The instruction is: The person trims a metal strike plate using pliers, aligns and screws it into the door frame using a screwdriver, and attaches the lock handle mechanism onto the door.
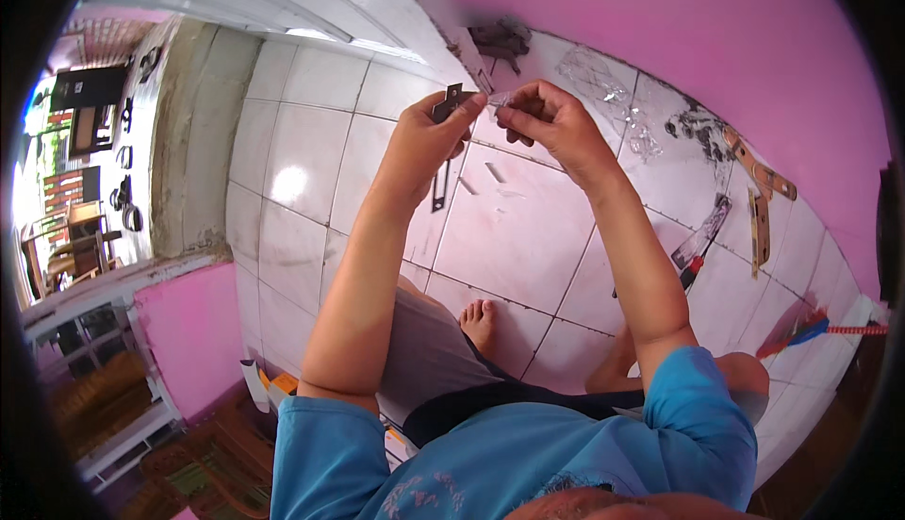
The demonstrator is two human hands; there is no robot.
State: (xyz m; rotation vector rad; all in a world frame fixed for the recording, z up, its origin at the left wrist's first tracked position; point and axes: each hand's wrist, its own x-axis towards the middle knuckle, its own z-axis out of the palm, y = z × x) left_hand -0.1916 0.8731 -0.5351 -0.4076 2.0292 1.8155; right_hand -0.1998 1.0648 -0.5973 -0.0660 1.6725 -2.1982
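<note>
My left hand (424,138) is closed around a dark metal plate (454,96), its upper end showing above the fingers. Below that hand, a long slotted strip (440,185) of the same dark metal hangs down; I cannot tell if the two are one piece. With thumb and fingers together, my right hand (551,124) pinches a small clear plastic wrapper (501,99) close to the left fingertips. Both hands are raised over the tiled floor (509,228), near the edge of a white door (429,25).
Crumpled clear plastic (603,82) lies by the pink wall (679,11). To the right are brass-coloured handle plates (759,218) and a red-and-black-handled tool (691,270). A blue-and-red brush-like thing (806,330) rests farther right. An orange-and-white box (273,383) stands at lower left.
</note>
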